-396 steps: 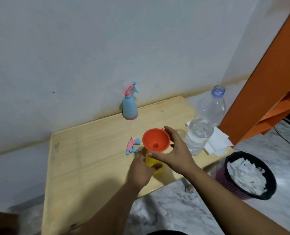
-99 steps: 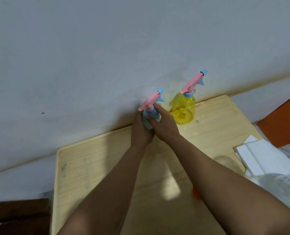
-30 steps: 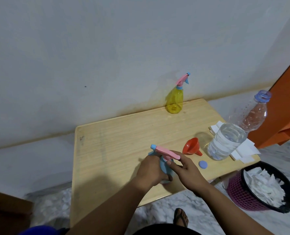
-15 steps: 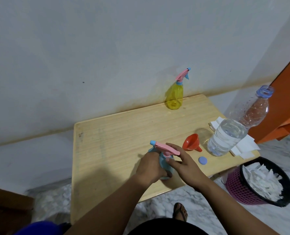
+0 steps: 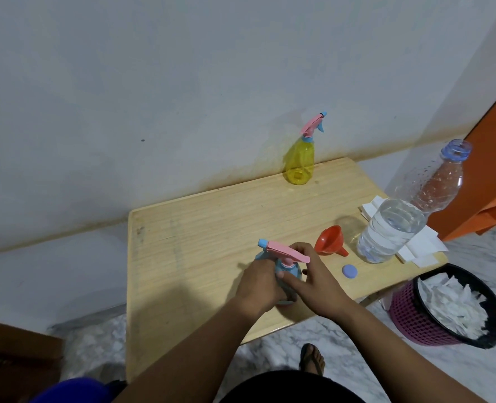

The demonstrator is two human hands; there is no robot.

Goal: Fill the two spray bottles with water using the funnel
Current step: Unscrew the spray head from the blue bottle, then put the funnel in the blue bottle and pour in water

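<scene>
The light-blue plastic spray bottle (image 5: 288,273) stands upright near the wooden tabletop's (image 5: 200,222) front edge, its pink trigger head (image 5: 281,251) pointing left. The left hand (image 5: 260,283) grips its body; the right hand (image 5: 318,282) pinches its neck.

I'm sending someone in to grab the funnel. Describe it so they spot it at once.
Go to the pale wooden table against the white wall and look toward its right end, where a large clear water bottle stands. The funnel lies tipped on its side just left of that bottle, beside a small round blue cap. It is the only orange-red cone-shaped thing on the table.
</scene>
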